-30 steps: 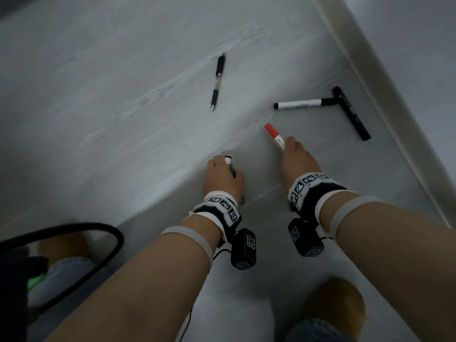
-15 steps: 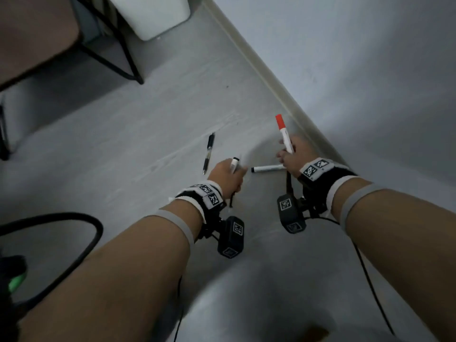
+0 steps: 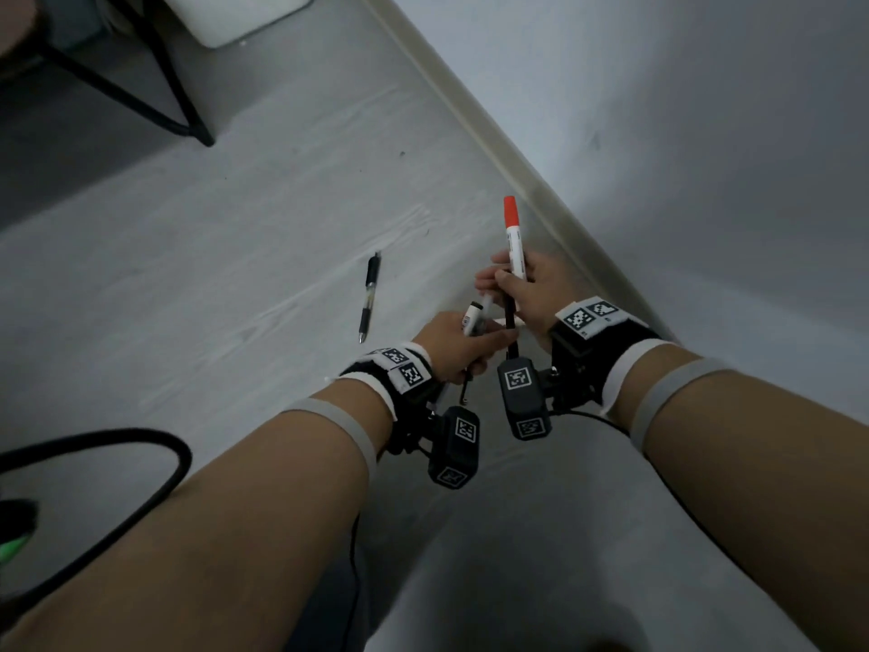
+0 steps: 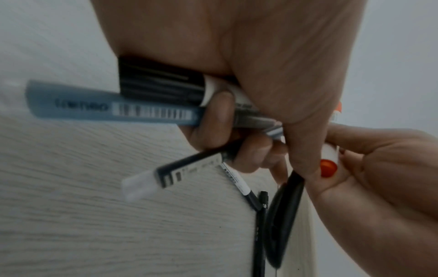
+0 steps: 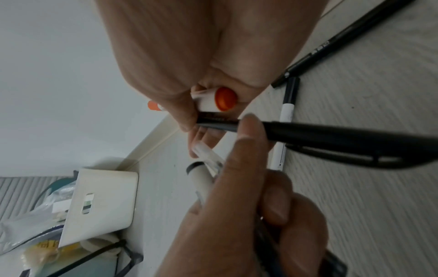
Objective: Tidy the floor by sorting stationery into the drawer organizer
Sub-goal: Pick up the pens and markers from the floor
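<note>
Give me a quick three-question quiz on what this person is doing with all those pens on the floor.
1. True or false: the right hand grips a red-capped marker pointing up.
2. Which item lies alone on the floor left of both hands? A) scissors B) black click pen C) eraser
3. Fill in: the left hand holds several ____.

Key
1. True
2. B
3. pens; its bundle includes a blue-grey pen with a barcode label, seen in the left wrist view.
</note>
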The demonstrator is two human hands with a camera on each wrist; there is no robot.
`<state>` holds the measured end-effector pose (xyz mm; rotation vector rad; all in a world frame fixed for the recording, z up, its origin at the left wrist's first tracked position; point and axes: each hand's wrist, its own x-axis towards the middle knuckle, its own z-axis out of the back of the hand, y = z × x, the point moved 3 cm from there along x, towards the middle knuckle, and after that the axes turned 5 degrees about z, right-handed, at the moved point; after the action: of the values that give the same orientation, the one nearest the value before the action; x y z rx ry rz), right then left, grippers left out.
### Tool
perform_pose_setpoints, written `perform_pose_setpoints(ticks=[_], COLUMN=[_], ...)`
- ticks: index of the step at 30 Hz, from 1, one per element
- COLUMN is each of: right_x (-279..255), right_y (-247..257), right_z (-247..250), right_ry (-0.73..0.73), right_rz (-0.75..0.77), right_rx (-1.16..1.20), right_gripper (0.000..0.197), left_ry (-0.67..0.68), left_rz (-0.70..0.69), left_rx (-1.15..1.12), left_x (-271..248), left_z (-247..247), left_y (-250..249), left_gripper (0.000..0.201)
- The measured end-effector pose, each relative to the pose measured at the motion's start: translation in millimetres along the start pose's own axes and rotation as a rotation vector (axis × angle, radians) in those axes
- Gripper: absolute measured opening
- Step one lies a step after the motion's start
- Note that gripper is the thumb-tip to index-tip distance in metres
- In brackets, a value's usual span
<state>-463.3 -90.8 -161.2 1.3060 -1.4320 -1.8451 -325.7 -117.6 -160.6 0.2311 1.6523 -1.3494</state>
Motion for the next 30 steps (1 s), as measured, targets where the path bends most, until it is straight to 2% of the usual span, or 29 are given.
perform_pose_setpoints(ticks=[2,4,5,6,8,9,12,14,16,19,22,25,30], right_x=[1,0,0,1,1,1,-5,-4,1,3,1,0,-1], right_y=[-7,-14,-17,-19,-24,-28,-35,-39,-42,-49,-57,-56,-43], right_z=[0,3,7,13,24,26,20,10,2,-5,-8,-1,51], right_ry=[-0.007,-0.06,-0.091,-0.094,-0.003,0.076,0.258,0.317,0.329,0.308,0.316,0.303,0.018], right_rz=[-0.038,-0.106,-0.113,-0.087,-0.045,-0.04,-0.013,-0.007,-0.018,-0.08,-0.116,-0.131,-0.189], right_rx=[0.048,0.006,-0.14,-0.383,-0.875,-1.047,-1.338,-1.408,-1.448,-1.447,-1.464,-1.464,-1.4], right_gripper=[0.011,0.01,0.01,0.011,0.013,0.017,0.038,0.044,0.042,0.038,0.033,0.036,0.034], left_ry=[0.0,-0.091,-0.143,-0.19,-0.27,-0.314,-0.499,-0.626,-0.707,-0.756,-0.746,-0.701,-0.646], left_rz=[0.039,0.076,0.088,0.09,0.088,0.083,0.077,0.108,0.129,0.187,0.196,0.232,0.274], left_rx=[-0.004,-0.043,-0.075,-0.109,-0.143,-0.138,-0.032,0.062,0.109,0.128,0.143,0.173,0.253], left_x=[4,9,11,12,15,17,23,24,25,25,29,36,47], left_z=[0,5,11,18,35,44,75,96,113,126,131,133,123], left_y=[-3,-5,-6,-5,1,5,22,35,45,54,59,58,47], left_gripper=[0.023,0.025,0.025,0.026,0.026,0.024,0.015,0.024,0.035,0.051,0.058,0.056,0.026])
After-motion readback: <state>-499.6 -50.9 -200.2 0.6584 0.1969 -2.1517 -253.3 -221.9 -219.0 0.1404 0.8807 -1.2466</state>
